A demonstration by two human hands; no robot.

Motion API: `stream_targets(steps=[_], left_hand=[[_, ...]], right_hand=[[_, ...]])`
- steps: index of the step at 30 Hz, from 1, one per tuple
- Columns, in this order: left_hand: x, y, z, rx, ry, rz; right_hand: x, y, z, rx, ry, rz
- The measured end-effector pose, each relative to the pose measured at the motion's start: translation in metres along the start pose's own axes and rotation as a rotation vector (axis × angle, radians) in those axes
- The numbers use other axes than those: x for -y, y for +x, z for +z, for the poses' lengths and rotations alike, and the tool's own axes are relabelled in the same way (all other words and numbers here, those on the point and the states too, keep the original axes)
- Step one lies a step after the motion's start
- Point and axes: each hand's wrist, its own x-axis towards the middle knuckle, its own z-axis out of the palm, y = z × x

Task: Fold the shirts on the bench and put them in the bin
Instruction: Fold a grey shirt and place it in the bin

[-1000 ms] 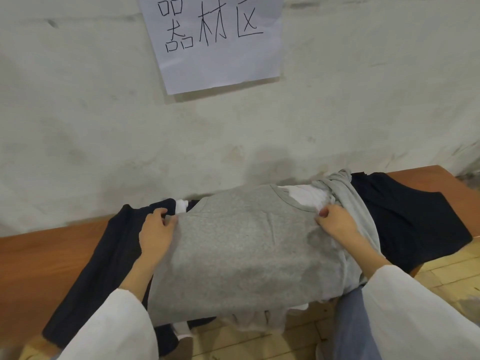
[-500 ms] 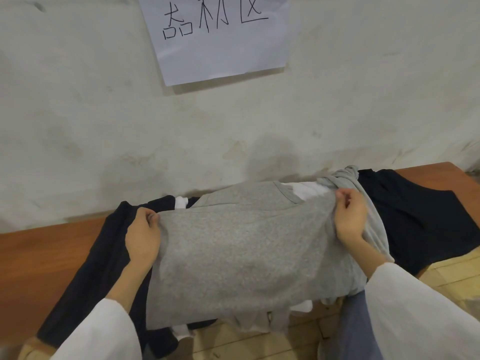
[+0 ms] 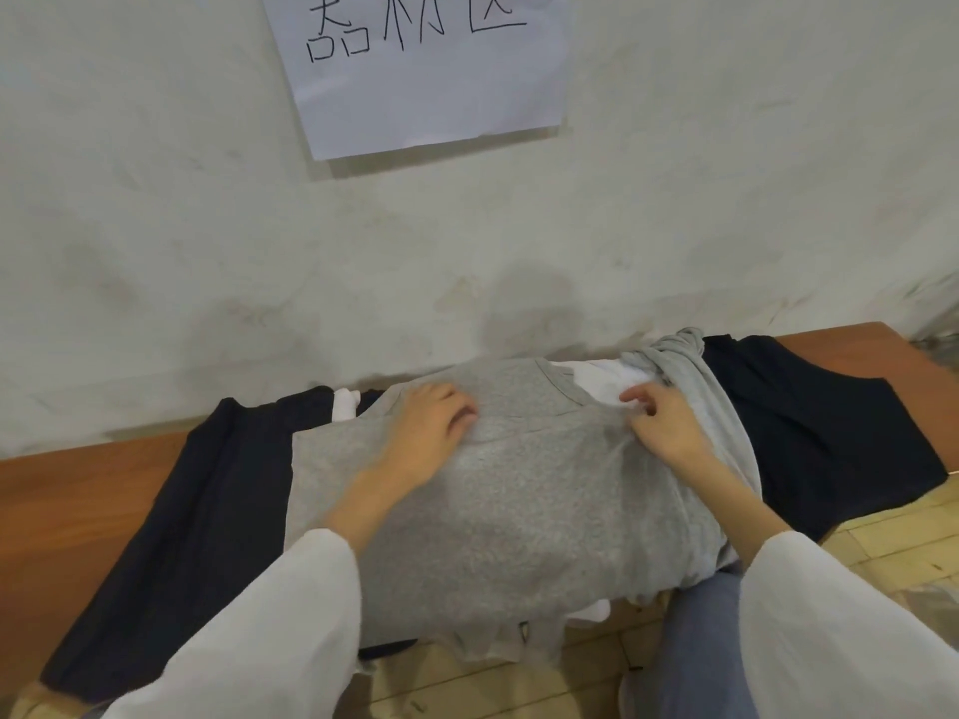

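A grey knit shirt (image 3: 519, 511) lies spread across the middle of the brown wooden tabletop (image 3: 93, 490), its folded upper edge near the back edge by the pale plastered wall (image 3: 155, 251) and its lower part hanging over the front edge. The left hand (image 3: 430, 438) rests palm down on the shirt just below the collar, its fingers (image 3: 459, 407) loosely bent and pressing the cloth, gripping nothing. The right hand (image 3: 669, 428) is at the shirt's right shoulder, its fingers (image 3: 635, 397) curled and pinching the grey fabric, which puckers beneath them. Under the shirt lie a white garment (image 3: 607, 381) and a bunched light grey garment (image 3: 690, 365). A dark navy shirt (image 3: 197, 537) lies toward the left end, a second dark navy shirt (image 3: 820, 433) toward the right end. A white paper sign (image 3: 430, 96) hangs on the wall.
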Motion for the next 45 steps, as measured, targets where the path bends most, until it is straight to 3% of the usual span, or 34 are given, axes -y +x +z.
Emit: stream_targets(steps=[2, 4, 7, 10, 14, 17, 23, 28, 32, 35, 37, 40, 42, 45], left_hand=[[-0.007, 0.008, 0.009, 0.053, -0.039, -0.022], [-0.007, 0.01, 0.01, 0.12, -0.083, -0.102], [0.0, 0.008, 0.007, 0.253, -0.071, -0.212], [0.004, 0.008, -0.003, 0.328, 0.04, -0.165], [0.005, 0.018, -0.01, 0.156, 0.007, -0.142], [0.006, 0.02, -0.005, 0.193, 0.048, -0.197], [0.013, 0.014, 0.008, 0.253, 0.073, -0.302], [0.017, 0.01, 0.007, 0.009, 0.107, -0.25], [0.029, 0.011, 0.016, 0.112, 0.116, -0.247], [0.038, 0.021, 0.007, -0.011, 0.3, -0.403], [0.049, 0.031, 0.0, 0.075, 0.342, -0.607], [0.066, 0.052, -0.006, 0.26, 0.125, -0.769], [0.073, 0.067, -0.009, 0.302, -0.042, -0.819], [0.072, 0.083, -0.013, 0.462, -0.09, -0.909]], right_hand=[[0.001, -0.005, 0.003, -0.031, -0.096, -0.192], [0.0, -0.005, 0.006, 0.054, -0.189, -0.292], [-0.007, -0.001, 0.005, 0.081, -0.334, -0.292], [-0.011, 0.001, 0.002, 0.07, -0.343, -0.274], [-0.012, -0.004, 0.003, -0.129, -0.155, -0.336], [-0.01, -0.007, 0.006, -0.102, -0.041, -0.292], [-0.01, -0.003, -0.001, 0.08, -0.245, -0.212], [-0.011, 0.004, -0.002, -0.116, -0.207, -0.342], [-0.002, 0.015, 0.008, 0.03, -0.384, -0.193], [0.021, 0.027, 0.014, -0.055, -0.189, -0.192], [0.047, 0.038, 0.02, 0.044, -0.109, -0.194], [0.083, 0.06, 0.038, 0.238, -0.216, -0.162], [0.098, 0.076, 0.049, 0.28, -0.314, -0.094], [0.111, 0.094, 0.061, 0.334, -0.306, 0.035]])
